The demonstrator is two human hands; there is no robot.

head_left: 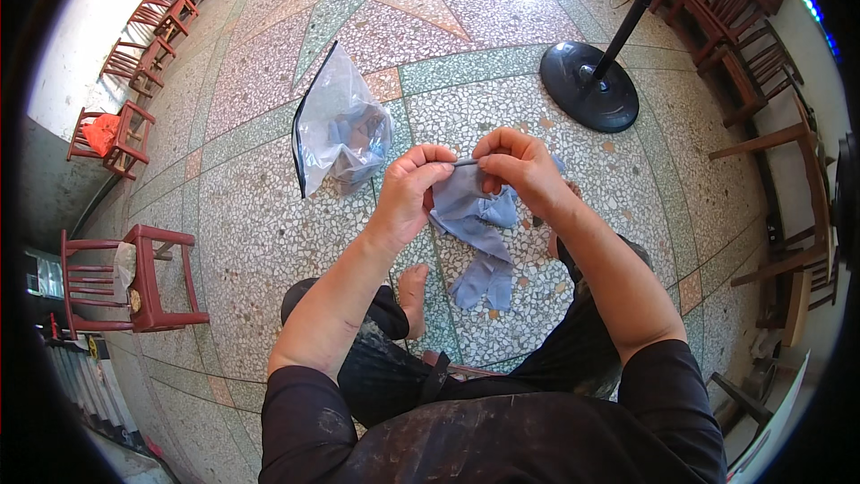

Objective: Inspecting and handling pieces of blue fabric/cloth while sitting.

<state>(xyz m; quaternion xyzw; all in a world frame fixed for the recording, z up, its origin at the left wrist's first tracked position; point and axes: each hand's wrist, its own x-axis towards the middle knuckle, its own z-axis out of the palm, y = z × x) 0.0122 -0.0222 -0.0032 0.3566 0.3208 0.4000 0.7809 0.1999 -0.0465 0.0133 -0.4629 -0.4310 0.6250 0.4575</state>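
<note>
Between my hands a blue-grey cloth (459,189) hangs from its upper edge. My left hand (411,191) pinches that edge between thumb and fingers at one end. At the other end my right hand (516,165) grips the same edge, fingers curled. The edge looks folded or rolled where I hold it. Lower down, more blue-grey cloth (487,279) shows in strips and a crumpled bunch over the floor; whether it is all one piece I cannot tell. A clear plastic zip bag (342,124) with bundled, greyish-blue and brownish contents stands on the floor beyond my left hand.
A black round fan base (589,86) with its pole stands ahead on the right. A red wooden chair (158,279) holding a small bag is at the left. More wooden chairs line both walls. My bare foot (412,299) rests on the terrazzo floor (295,228) below my left hand.
</note>
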